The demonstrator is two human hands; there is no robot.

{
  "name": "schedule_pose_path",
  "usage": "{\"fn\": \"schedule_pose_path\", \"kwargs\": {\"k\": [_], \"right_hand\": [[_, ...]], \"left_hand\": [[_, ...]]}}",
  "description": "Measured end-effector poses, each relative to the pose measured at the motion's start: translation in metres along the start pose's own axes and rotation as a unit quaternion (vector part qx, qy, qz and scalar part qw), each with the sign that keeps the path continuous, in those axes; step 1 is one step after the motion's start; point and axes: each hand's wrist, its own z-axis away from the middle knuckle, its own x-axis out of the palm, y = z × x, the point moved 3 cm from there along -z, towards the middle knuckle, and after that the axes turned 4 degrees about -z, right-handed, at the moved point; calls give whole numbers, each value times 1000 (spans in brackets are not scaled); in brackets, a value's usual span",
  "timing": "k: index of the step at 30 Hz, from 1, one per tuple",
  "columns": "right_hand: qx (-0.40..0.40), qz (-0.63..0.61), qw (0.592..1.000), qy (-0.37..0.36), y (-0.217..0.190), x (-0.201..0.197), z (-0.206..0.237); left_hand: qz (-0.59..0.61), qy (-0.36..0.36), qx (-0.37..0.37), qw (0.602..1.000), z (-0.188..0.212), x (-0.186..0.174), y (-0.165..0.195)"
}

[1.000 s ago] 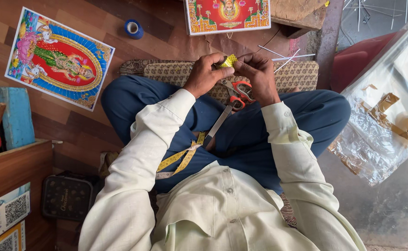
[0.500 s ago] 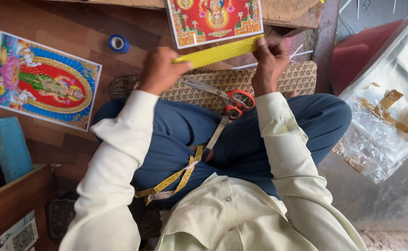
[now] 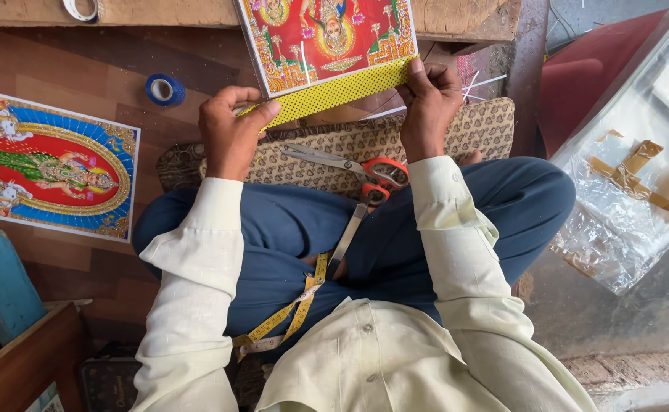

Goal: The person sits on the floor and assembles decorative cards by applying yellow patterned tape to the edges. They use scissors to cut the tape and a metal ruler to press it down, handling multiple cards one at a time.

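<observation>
I have a yellow dotted strip [image 3: 340,91] stretched between my two hands, laid along the near edge of a glossy red picture print [image 3: 327,38] that rests against the wooden board [image 3: 182,11] at the far side of the floor. My left hand [image 3: 230,137] pinches the strip's left end, fingers closed on it; my right hand [image 3: 428,103] presses the right end down at the print's corner, fingers curled shut over it. The strip looks thin, light and limp, like tape or paper ribbon, so I judge it would sag or twist if I let one end go; the ends are the places to hold, keeping it taut. The print seems a stiff, slick card, likely to slide under pressure. On the patterned cushion [image 3: 456,133] before my knees lie scissors [image 3: 350,166] with orange handles, blades of bare metal. A soft yellow measuring tape [image 3: 292,313] drapes across my lap. A second, blue-bordered print [image 3: 48,172] lies flat on the wood-grain floor towards its left edge, a blue tape roll [image 3: 165,89] near it. Crinkled clear plastic [image 3: 640,175] lies at the right.
</observation>
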Motion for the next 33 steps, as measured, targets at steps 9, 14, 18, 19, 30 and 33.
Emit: {"fn": "schedule_pose_path", "kwargs": {"k": [9,14,18,19,30,33], "right_hand": [[-2,-5,1000,-4,0,3,-4],[-1,-5,1000,-7,-2,5,-2],[-11,12,1000,-11,-6,7,-1],[-11,15,1000,-8,-7,8,-1],[-12,17,1000,-2,-1,2,-6],[-11,7,1000,-13,2,2,-10]], "left_hand": [[4,-2,-36,999,-4,2,-2],[5,-3,-26,1000,-3,2,-1],[-2,-13,-17,1000,-3,2,0],[1,-12,-18,1000,-3,2,0],[0,0,9,1000,-7,3,-8],[0,7,28,1000,-10,3,-14]]}}
